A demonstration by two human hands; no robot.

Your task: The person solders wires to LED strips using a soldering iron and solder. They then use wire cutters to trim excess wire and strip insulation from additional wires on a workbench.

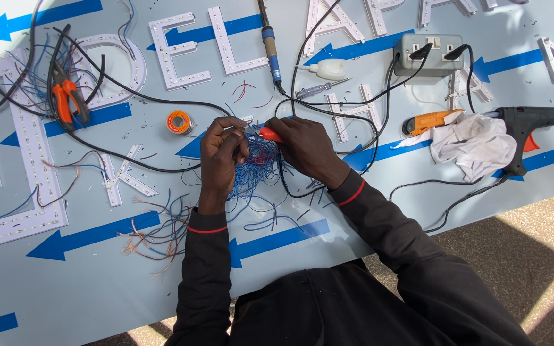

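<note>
Both hands [222, 150] [306, 147] pinching red-handled tool [268, 133] over tangled blue wires [258, 168], solder spool [179, 121] near, black cables [161, 101] around

Tangle of thin blue and red wires [258, 168], loose and looping, heaped on the desk [84, 288] between both hands, strands trailing toward the near edge. Small red-handled tool [269, 133], lying nearly level, tip pointing left, just above the tangle.

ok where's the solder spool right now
In the head view the solder spool lies on the table just left of the left hand, right of the orange pliers.
</note>
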